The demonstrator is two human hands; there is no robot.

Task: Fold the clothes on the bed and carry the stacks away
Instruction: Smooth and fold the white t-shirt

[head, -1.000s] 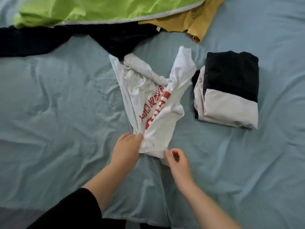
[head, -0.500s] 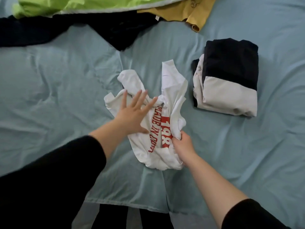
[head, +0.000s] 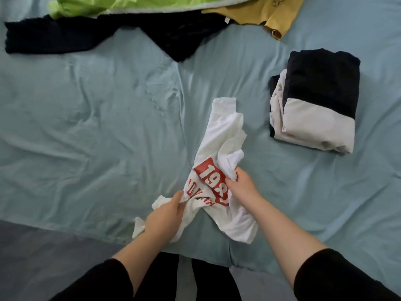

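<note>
A crumpled white T-shirt (head: 221,146) with red print lies bunched near the front edge of the bed. My left hand (head: 165,216) grips its lower left part, fingers curled into the fabric. My right hand (head: 240,187) pinches a fold at the right of the red print. To the right sits a folded stack (head: 314,101), a black garment on top of a white one. At the far edge lie unfolded clothes: a black garment (head: 104,33), a lime green one (head: 134,4) and a mustard yellow one (head: 269,16).
The light blue bed sheet (head: 86,127) is wrinkled and spreads wide to the left of the T-shirt. The bed's front edge runs along the bottom, with grey floor (head: 43,257) and my dark-clothed legs below it.
My left hand left its flat press on the shirt and now grips the lower left fabric. The shirt has been pulled nearer the front edge, with the red number now showing on top.
</note>
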